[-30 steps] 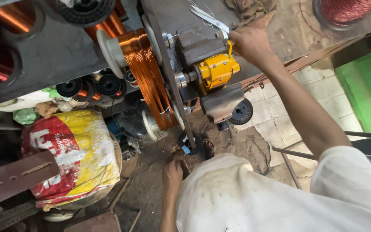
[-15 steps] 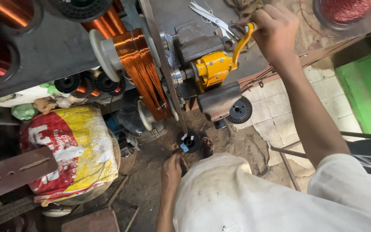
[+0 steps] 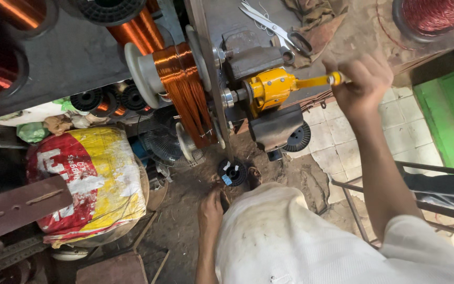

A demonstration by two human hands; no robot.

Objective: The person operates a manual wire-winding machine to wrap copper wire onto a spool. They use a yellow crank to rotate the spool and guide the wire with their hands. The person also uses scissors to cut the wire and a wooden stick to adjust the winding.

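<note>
My right hand (image 3: 361,84) grips the yellow crank handle (image 3: 316,81) of a yellow winding machine (image 3: 269,88) fixed to the bench edge. On the machine's shaft sits a former wrapped in copper wire (image 3: 185,89) between pale flanges. My left hand (image 3: 211,210) hangs low by my white-clothed knee, close to a small black spool (image 3: 232,172) on the dirt floor; whether it holds anything is hidden.
Scissors (image 3: 277,26) and a rag lie on the bench top. A reel of red wire (image 3: 432,16) stands at the top right. A red and yellow sack (image 3: 88,179) sits at the left, near black spools (image 3: 109,100). A green panel (image 3: 450,115) is at the right.
My right hand has turned the crank handle from upper right of the machine round to its right side. The left hand stays low by my knee.
</note>
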